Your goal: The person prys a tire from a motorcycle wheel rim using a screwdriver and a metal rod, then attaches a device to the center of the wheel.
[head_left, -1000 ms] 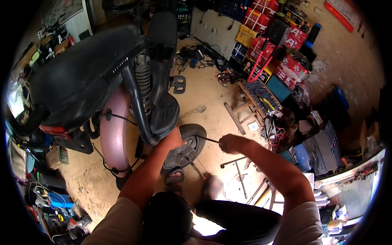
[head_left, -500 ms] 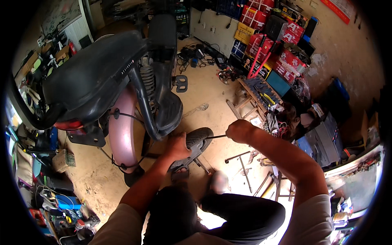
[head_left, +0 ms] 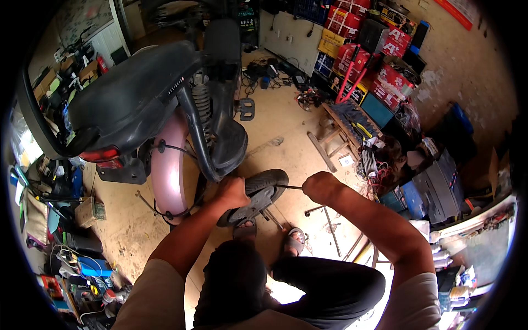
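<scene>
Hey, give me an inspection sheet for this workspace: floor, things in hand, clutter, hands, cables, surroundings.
Floor: tan, stained in places, sunlit at lower right.
Things in hand: tilted wheel with black tyre; thin dark rod reaching the tyre's edge.
Clutter: long T-shaped tool on floor; hand tools on wooden stand.
Left hand: at the tyre, grip partly hidden.
Right hand: closed around the rod.
Cables: black tangle on floor.
Surroundings: moped with pink rear mudguard; stacked red boxes.
</scene>
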### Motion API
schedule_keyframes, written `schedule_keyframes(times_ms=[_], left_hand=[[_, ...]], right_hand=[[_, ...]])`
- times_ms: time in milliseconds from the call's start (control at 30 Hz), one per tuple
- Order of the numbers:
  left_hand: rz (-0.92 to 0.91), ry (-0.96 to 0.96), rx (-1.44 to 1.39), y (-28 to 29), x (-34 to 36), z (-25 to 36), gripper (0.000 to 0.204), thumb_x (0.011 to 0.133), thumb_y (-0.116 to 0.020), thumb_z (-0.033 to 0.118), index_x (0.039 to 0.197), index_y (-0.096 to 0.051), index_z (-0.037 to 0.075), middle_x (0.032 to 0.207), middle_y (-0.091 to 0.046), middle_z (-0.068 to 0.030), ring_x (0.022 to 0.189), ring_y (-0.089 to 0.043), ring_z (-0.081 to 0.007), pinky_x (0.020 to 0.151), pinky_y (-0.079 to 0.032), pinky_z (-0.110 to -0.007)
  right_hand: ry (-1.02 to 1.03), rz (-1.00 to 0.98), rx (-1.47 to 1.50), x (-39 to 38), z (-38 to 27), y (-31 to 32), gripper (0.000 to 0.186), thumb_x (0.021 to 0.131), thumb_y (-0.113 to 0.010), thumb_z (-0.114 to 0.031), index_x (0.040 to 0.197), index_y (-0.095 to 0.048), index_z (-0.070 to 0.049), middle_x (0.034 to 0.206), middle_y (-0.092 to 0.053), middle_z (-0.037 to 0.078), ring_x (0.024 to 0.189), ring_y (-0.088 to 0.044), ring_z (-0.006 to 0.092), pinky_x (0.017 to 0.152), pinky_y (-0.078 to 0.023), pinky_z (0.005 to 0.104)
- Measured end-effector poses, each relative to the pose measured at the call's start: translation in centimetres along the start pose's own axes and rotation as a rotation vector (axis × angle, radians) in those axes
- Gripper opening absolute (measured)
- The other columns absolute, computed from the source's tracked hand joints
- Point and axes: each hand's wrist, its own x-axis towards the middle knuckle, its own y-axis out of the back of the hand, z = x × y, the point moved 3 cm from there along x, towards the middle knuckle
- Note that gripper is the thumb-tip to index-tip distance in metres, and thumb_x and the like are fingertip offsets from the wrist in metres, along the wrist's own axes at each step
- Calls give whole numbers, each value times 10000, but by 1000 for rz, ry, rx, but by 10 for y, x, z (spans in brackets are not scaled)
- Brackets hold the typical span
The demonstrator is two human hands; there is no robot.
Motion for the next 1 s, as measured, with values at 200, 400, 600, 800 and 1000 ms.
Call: schedule_keyframes(times_ms=[200,400,600,800,1000], left_hand=[[187,-34,-256,-29,-7,-27,653,643,-881,271,1164,-635,-38,1101,-699,-292,1092,-684,-417,957,-539,-482],[520,166,-146,-45,-51,-21,774,580,-998,324,1151,-599,-14,1241,-612,-257,1212,-577,-438,1020,-490,-506],[551,211,-176,-52,-41,-38,625,574,-972,290,1024,-652,-2,1065,-679,-225,1027,-665,-422,889,-550,-490],[516,185,-232,-62,-48,-30,679,561,-977,301,1068,-644,-4,1079,-678,-221,1037,-655,-431,897,-541,-498],[544,181,-233,-55,-69,-13,741,592,-976,310,1160,-612,2,1163,-650,-241,1140,-624,-428,970,-514,-497]], right_hand=[[-17,46,57,8,9,-9,153,846,-641,-102,866,-788,-61,861,-759,180,841,-760,369,746,-620,476],[-40,14,53,7,3,-4,189,911,-627,-130,924,-803,-62,910,-769,169,882,-765,359,747,-620,463],[-12,-48,6,10,-2,7,202,919,-613,-127,960,-801,-65,935,-769,167,925,-760,360,771,-619,450],[-17,-16,-21,3,7,-17,184,872,-622,-100,912,-794,-45,910,-767,176,888,-765,360,746,-619,460],[-18,102,17,-13,-4,-29,151,832,-634,-85,846,-778,-44,841,-758,186,812,-763,360,708,-618,463]])
